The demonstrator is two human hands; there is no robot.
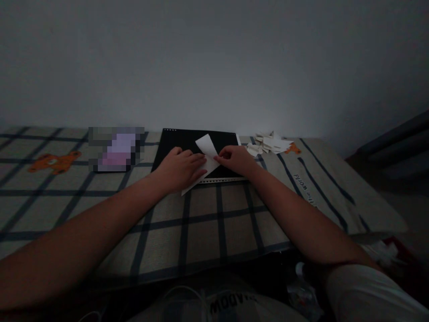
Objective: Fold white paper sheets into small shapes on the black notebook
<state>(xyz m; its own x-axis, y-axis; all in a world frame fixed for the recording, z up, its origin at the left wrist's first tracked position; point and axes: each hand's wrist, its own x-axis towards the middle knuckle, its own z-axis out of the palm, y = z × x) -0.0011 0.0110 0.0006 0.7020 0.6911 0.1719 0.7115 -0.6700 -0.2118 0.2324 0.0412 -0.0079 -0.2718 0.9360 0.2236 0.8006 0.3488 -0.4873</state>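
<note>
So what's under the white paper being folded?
The white paper lies on a black board with a perforated near edge, set on a checked cloth. Both hands press it down, covering the board's middle.

My left hand covers most of the lower half of the paper, so I can't see how the folds lie under it, and my right hand hides its right edge. There's a pixelated patch left of the black pad, no telling what's there. The scraps are too small and dim to make out.
</note>
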